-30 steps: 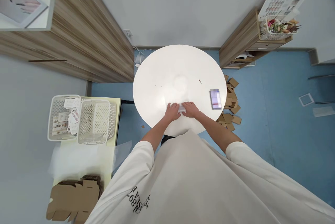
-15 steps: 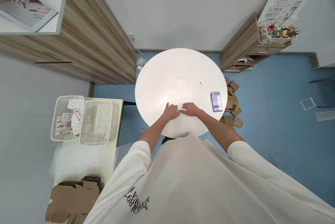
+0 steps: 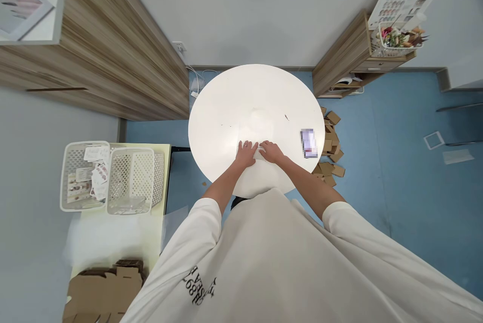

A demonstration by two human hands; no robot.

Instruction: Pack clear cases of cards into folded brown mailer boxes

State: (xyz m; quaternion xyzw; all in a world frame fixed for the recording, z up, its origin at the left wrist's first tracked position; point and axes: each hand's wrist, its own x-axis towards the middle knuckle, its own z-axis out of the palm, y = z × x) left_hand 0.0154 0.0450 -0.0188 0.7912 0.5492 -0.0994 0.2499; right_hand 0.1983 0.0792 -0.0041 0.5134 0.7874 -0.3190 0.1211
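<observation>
Film [image 3: 261, 147], pale and seemingly translucent, lies near the near edge of the table [image 3: 222, 99]. Left hand [image 3: 246, 154]: fingers spread, palm down. Right hand [image 3: 272, 152]: fingers bent; grip cannot be told. Paired placement presumably steadies the film. Blurred purple item [image 3: 309, 143] sits by the right edge, apart from both hands.

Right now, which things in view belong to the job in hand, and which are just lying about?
In hand, as far as I can judge:
- whitish, see-through film, under or between left hand and right hand
- round white table beneath

Seemingly lying about:
- blurred purple item
- white baskets
- cardboard pieces on the floor
- flowers
</observation>
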